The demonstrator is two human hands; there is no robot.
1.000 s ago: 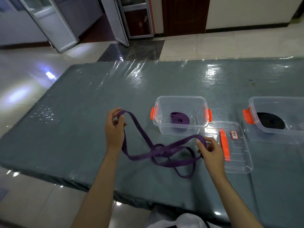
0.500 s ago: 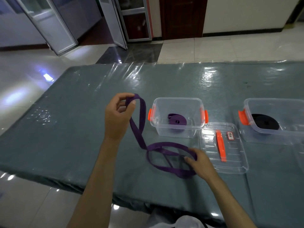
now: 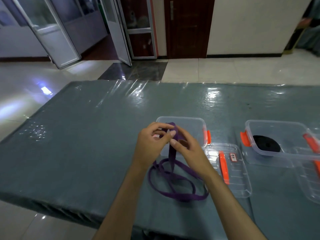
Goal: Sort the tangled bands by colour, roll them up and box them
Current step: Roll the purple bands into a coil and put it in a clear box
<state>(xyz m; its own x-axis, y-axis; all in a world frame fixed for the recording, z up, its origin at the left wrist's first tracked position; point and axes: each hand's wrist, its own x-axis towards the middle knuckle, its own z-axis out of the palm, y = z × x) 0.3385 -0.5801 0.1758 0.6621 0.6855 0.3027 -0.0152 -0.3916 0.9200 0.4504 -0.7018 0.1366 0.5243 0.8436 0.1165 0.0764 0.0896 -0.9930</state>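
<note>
You've got both hands up at the top end of the purple band (image 3: 173,179), right in front of the clear box (image 3: 199,125). Your left hand (image 3: 152,146) has its fingers curled and pinching the folded end, and your right hand (image 3: 188,151) pinches the same bit with thumb and forefinger just beside it. The rest hangs down and lies in 2 or 3 floppy loops on the table (image 3: 86,144) near the flat lid (image 3: 230,168).

That thing looks light, soft and a bit rubbery, so it'll probably spring open if you let go. I'd keep the grip right at the folded end and roll from there. The black roll (image 3: 266,144) already sits in the other box (image 3: 277,129).
</note>
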